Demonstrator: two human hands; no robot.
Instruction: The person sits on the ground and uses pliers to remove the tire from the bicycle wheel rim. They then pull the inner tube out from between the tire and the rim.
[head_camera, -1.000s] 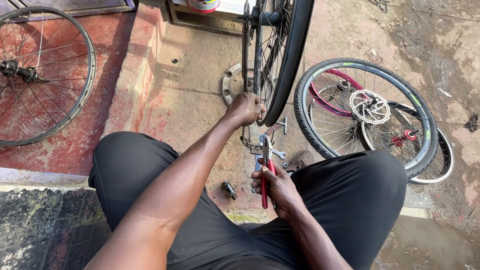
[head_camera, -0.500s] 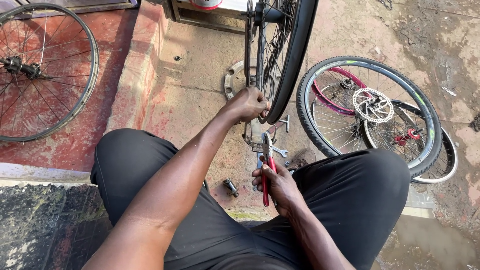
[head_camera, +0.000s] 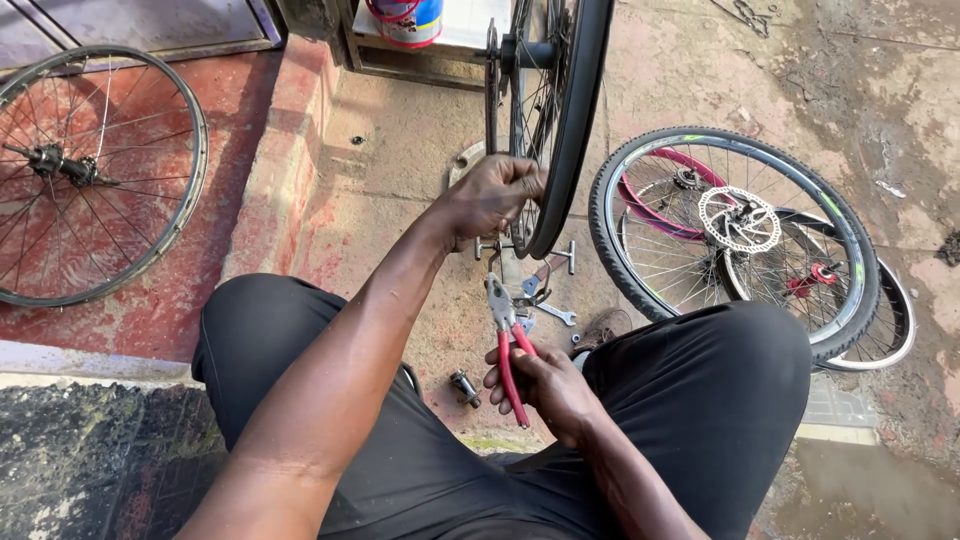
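Note:
An upright bicycle wheel with a black tyre (head_camera: 570, 120) stands in front of me. My left hand (head_camera: 492, 197) grips its rim and spokes near the bottom. My right hand (head_camera: 545, 385) holds red-handled pliers (head_camera: 507, 340) between my knees, jaws pointing up toward the wheel but apart from it. Black trousers cover both my legs.
Two wheels (head_camera: 740, 240) with a disc rotor lie stacked on the ground at right. A bare spoked rim (head_camera: 90, 170) lies on the red step at left. Spanners (head_camera: 550, 312) and a small metal part (head_camera: 466, 388) lie on the concrete by my feet. A paint tin (head_camera: 405, 20) sits at the top.
My left hand has shifted slightly on the wheel's rim. The right hand keeps the pliers in much the same place; the view has tilted a little.

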